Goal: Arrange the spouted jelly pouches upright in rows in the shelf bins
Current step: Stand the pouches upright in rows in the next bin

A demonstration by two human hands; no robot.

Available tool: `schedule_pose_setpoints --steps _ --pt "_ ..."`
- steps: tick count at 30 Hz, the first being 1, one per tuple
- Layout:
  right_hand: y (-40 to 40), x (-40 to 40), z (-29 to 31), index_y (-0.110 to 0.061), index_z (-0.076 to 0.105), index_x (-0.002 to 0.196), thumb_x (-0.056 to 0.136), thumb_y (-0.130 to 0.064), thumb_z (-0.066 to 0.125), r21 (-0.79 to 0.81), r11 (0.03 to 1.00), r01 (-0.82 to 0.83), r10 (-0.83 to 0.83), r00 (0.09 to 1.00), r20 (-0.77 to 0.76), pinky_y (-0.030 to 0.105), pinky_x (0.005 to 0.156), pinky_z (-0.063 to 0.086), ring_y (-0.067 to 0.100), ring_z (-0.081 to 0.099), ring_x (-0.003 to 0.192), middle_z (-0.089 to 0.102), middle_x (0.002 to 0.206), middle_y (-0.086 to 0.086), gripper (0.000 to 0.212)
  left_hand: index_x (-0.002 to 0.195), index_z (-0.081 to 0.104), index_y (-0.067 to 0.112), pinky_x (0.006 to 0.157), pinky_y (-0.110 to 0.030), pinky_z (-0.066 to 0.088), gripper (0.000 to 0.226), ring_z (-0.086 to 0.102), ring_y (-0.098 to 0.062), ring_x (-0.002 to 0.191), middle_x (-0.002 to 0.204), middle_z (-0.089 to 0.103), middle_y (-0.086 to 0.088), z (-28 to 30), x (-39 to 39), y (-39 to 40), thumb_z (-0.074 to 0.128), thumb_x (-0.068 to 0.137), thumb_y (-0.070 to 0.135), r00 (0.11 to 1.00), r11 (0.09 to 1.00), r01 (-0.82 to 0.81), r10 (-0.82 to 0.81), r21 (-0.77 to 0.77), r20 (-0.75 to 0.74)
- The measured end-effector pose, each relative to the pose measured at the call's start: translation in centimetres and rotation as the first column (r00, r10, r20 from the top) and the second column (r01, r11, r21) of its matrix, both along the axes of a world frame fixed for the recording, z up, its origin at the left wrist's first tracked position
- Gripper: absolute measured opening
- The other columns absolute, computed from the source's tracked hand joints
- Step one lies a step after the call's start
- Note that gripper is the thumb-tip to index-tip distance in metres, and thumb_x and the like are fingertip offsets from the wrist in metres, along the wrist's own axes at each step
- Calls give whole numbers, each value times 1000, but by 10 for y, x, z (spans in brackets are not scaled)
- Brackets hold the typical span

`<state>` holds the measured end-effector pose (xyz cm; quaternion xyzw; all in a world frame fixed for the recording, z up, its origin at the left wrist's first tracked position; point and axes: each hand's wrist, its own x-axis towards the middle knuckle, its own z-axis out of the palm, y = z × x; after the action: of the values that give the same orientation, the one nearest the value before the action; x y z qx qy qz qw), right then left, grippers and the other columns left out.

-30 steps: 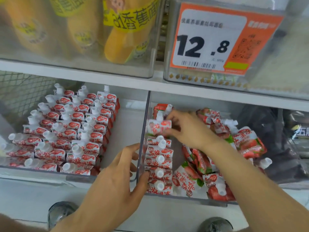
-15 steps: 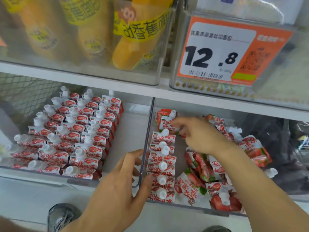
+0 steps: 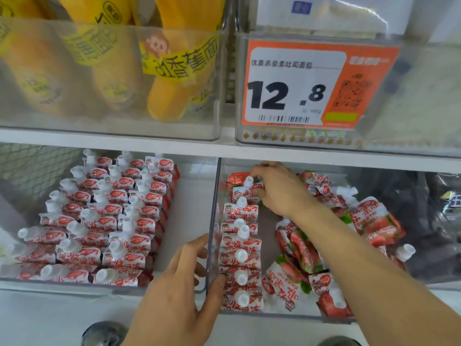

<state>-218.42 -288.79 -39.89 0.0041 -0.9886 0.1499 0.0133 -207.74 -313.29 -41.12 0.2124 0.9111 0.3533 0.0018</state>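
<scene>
Two clear shelf bins hold red-and-white spouted jelly pouches. The left bin has three upright rows of pouches. In the right bin one upright row runs along the left wall, and loose pouches lie in a heap to its right. My right hand reaches to the back of that row and pinches the rearmost upright pouch near its white cap. My left hand grips the clear wall between the bins, thumb inside the right bin against the front pouches.
The shelf above carries a clear bin of yellow banana-bread packs and a bin with an orange 12.8 price tag. A dark bag lies right of the loose heap. A wire mesh panel closes the far left.
My right hand has moved deeper along the row, from a pouch mid-row to the rearmost one. The left hand has kept its grip on the divider. The view has tilted slightly upward.
</scene>
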Motion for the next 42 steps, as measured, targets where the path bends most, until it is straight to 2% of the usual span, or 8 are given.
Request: schedule_pose_setpoints --steps 5,10,14,18,30,35,39,42 --pt "-3 4 0 -23 64 103 92 -22 69 47 999 11 -8 998 -60 30 71 37 23 60 99 56 99 -5 13 126 23 61 55 -4 44 59 57 11 87 109 46 36 1 1 -2 55 76 54 1000 1000 27 -27 6 5" --pt "-8 1 1 -25 70 95 91 -23 71 -151 988 12 -4 999 53 33 83 54 18 65 95 71 100 -1 5 126 20 62 60 -3 45 59 55 15 92 111 43 40 -1 1 -3 53 78 55 999 999 44 -44 32 10" --pt "8 -1 15 -23 72 105 98 -22 61 -283 959 -16 76 977 201 26 89 50 7 64 95 72 106 -7 13 126 18 64 59 -6 48 59 54 15 92 112 42 41 -1 1 -3 51 77 57 999 998 50 -50 38 9" --pt "29 -10 16 -16 68 112 101 -31 49 -158 977 146 -130 986 104 43 96 51 24 65 106 71 112 5 26 123 17 65 57 -4 46 59 53 16 94 111 42 41 -2 1 -3 52 77 56 999 998 48 -48 34 -1" --pt "16 -15 8 -30 49 132 94 -28 59 6 1000 26 -27 952 306 50 107 41 26 53 122 57 133 -1 39 120 15 68 51 -6 44 59 57 11 86 110 45 38 -2 1 0 51 75 59 1000 1000 11 -11 -11 1" --pt "11 -4 6 -27 42 120 77 1 61 9 999 -46 39 935 353 33 71 49 23 54 99 58 101 -1 55 123 21 63 49 -4 42 55 57 12 81 107 48 37 2 0 1 46 74 61 1000 1000 6 -6 -8 4" --pt "13 -3 2 -29 48 117 84 -10 67 -100 993 -59 84 961 264 37 89 53 21 61 104 61 103 -11 42 123 19 64 47 -3 40 61 57 14 83 107 47 39 2 1 0 56 75 54 1000 1000 15 -15 -7 -1" --pt "11 -2 -1 -27 46 127 84 -16 70 -6 995 -103 101 961 257 35 94 48 24 60 110 64 118 -4 51 125 19 64 47 -1 40 65 55 18 82 107 46 40 4 2 0 59 75 50 1000 1000 26 -26 -1 7"
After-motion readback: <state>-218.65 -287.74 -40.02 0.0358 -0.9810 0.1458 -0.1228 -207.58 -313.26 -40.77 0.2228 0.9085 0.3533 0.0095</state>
